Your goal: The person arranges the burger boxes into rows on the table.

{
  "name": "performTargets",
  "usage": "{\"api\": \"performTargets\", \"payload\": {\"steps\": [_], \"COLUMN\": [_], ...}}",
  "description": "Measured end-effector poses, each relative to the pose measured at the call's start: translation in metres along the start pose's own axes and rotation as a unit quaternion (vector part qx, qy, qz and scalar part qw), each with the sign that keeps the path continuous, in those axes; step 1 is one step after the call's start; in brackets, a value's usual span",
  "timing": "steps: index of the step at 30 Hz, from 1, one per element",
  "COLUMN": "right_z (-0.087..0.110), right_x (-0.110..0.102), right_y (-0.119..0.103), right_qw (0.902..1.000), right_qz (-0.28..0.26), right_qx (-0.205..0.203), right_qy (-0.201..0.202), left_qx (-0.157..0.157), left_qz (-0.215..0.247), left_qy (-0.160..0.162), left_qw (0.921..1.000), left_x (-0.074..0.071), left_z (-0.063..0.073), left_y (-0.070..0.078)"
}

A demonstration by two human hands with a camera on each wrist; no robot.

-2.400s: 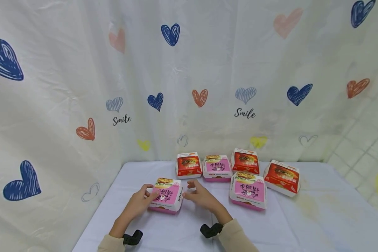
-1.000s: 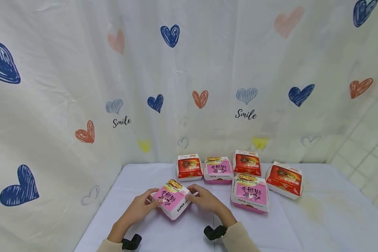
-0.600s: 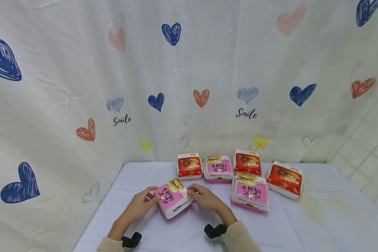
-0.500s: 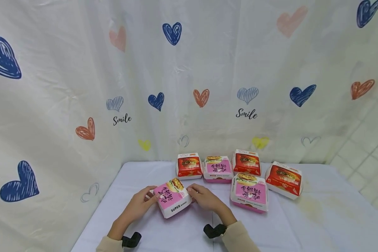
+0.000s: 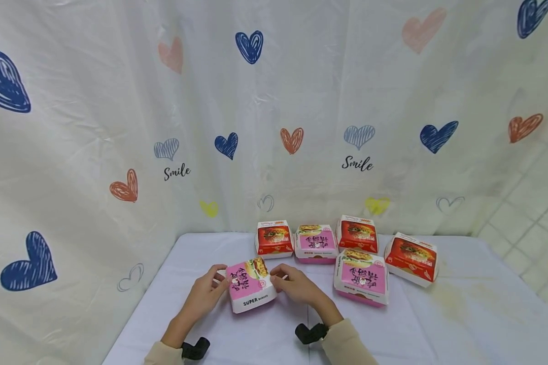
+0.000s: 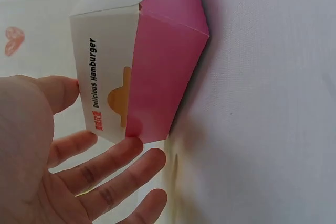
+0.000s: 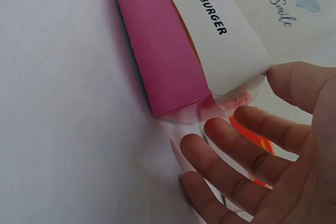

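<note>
Pink-and-white cardboard burger box [image 5: 251, 286] with a closed lid, held lightly between two bare hands. Gripped at its left side by the left hand [image 5: 205, 291], thumb at the lid's upper edge, forefinger and middle finger near the far corner, last two fingers spread. Pinched at its right side by the right hand [image 5: 297, 285], thumb on a lid corner, forefinger by the shaded side wall, remaining fingers splayed loosely below. Positioned at the left-centre of a table under a white cloth [image 5: 246, 339], apart from every other box, with black "SUPER BURGER" lettering facing the near edge; hard to tell whether fully resting on the cloth. Visible from the left wrist, "Delicious Hamburger" on the panel beside the fingers. Around the wrists, black bands [image 5: 310, 333]; behind them, beige sleeves [image 5: 347, 344].

Farther right, a second pink-and-white cardboard box [image 5: 362, 278], and just beside it a red-and-white cardboard box [image 5: 411, 259] set at an angle. Along the back, side by side from left to right: a small-looking red-and-white carton [image 5: 274, 238], a pink-and-white carton [image 5: 316, 243] and another red-and-white carton [image 5: 357, 234]. Beyond, a white hanging curtain [image 5: 301, 76] printed with blue, red, pink and yellow hearts and the word "Smile".
</note>
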State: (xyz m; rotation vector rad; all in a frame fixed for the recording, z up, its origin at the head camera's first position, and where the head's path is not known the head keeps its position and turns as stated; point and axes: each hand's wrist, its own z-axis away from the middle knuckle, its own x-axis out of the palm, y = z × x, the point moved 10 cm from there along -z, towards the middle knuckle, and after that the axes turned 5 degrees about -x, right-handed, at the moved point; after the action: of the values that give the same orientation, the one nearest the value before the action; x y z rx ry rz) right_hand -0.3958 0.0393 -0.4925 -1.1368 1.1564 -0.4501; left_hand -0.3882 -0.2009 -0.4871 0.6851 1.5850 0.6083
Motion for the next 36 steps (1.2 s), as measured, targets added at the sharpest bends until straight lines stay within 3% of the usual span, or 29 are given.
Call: {"api": "performTargets", "payload": {"steps": [10,24,32,36], "right_z": [-0.001,-0.003,-0.002,-0.001], "right_x": [0.000,-0.002,0.000,0.000], "right_y": [0.003,0.006,0.005,0.005], "right_qw": [0.9999,0.9993,0.9994,0.9995], "right_qz": [-0.011,-0.026,-0.024,-0.022], "right_qx": [0.009,0.011,-0.007,-0.007], "right_qy": [0.006,0.025,0.022,0.023], "left_qx": [-0.006,-0.015,0.005,-0.005], "left_qz": [0.007,0.007,0.001,0.001], "left_qy": [0.015,-0.056,-0.071,-0.078], "left_qw": [0.9998,0.9983,0.9974,0.9969], "left_x": [0.002,0.018,0.018,0.021], "left_z": [0.001,0.002,0.006,0.005], "left_y": [0.001,0.004,0.010,0.008]}}
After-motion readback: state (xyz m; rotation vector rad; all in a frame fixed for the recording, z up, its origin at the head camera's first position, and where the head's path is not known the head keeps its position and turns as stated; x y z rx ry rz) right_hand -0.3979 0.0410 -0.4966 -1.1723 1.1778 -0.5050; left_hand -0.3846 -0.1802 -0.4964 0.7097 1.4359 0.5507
